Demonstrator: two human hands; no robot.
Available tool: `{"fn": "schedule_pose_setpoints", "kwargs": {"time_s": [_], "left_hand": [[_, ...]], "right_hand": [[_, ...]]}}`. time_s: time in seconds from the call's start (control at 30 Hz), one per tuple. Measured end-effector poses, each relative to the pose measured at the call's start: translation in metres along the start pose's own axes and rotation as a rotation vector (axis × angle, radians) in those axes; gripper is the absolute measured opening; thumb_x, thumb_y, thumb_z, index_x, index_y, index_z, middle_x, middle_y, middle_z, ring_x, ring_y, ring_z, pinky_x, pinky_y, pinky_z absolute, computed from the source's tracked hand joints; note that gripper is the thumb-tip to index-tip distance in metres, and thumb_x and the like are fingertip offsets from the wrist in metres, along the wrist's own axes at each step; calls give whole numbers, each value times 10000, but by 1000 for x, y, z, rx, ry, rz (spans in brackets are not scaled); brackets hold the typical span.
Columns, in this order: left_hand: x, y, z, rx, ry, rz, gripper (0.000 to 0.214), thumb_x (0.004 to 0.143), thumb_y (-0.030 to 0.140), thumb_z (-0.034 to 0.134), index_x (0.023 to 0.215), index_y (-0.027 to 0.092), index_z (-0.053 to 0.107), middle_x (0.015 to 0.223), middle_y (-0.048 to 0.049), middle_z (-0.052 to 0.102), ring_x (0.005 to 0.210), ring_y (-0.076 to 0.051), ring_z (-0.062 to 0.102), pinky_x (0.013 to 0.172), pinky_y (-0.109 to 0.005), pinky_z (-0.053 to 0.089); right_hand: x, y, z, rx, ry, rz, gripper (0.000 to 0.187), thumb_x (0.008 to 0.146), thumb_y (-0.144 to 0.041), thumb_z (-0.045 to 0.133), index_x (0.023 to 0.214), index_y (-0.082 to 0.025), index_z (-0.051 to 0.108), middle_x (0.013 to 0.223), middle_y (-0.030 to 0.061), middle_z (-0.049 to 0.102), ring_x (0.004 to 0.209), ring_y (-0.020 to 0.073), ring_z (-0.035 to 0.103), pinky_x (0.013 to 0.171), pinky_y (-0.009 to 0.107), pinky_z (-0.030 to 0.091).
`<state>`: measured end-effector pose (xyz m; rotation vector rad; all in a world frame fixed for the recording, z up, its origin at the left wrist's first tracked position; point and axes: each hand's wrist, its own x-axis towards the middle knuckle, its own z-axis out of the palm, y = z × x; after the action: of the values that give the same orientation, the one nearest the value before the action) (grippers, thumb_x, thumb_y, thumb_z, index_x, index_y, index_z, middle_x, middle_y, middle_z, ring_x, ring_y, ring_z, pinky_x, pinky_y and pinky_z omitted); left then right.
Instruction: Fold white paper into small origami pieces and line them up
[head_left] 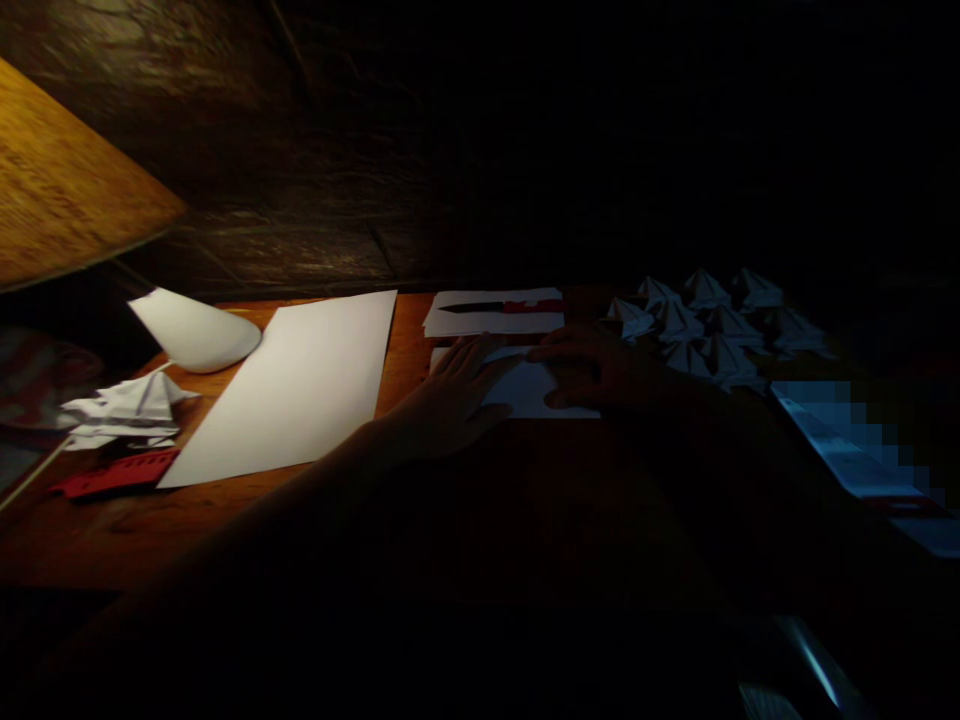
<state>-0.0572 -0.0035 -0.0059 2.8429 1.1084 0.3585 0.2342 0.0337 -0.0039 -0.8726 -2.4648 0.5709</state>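
Observation:
A sheet of white paper (525, 395) lies on the wooden table in front of me, partly covered by both hands. My left hand (465, 385) rests on its left side with the fingers stretched out and spread. At the sheet's right side is my right hand (592, 360), its fingers apart and touching the paper. Just beyond, a stack of white paper (487, 320) carries a knife with a dark blade and red handle (532, 307). Deep shadow hides much of both forearms and the near part of the table.
A large white sheet (300, 380) lies left of my hands, near a lamp base (199, 335) under a yellow shade (67, 190). Folded paper (135, 408) sits by a red object (116, 472). Several folded paper pieces (679, 320) stand at the right, near a bluish lit screen (847, 450).

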Motion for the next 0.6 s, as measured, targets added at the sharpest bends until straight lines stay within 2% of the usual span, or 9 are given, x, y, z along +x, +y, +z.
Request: {"fn": "schedule_pose_setpoints", "kwargs": {"time_s": [0.13, 0.37, 0.6], "left_hand": [[0, 1, -1, 23, -23, -10, 643, 1052, 435, 507, 1619, 295, 239, 1697, -148, 253, 1566, -407, 275, 1266, -680, 263], [-1, -1, 1, 52, -29, -23, 648, 1065, 489, 448, 1624, 259, 213, 1719, -171, 233, 1590, -440, 237, 1271, -684, 263], [-1, 1, -1, 96, -74, -19, 665, 1083, 504, 400, 1638, 212, 179, 1733, -193, 217, 1630, -412, 145, 1297, -652, 236]], "right_hand": [[0, -1, 0, -8, -8, 7, 662, 833, -537, 816, 1451, -379, 639, 1440, 86, 616, 1359, 377, 535, 1165, 621, 413], [0, -2, -1, -29, -24, 38, 696, 839, -583, 789, 1454, -288, 649, 1465, 127, 596, 1356, 376, 543, 1155, 601, 431], [-1, -2, 0, -87, -43, 62, 681, 852, -580, 772, 1474, -339, 635, 1492, 108, 566, 1361, 374, 530, 1153, 611, 428]]}}
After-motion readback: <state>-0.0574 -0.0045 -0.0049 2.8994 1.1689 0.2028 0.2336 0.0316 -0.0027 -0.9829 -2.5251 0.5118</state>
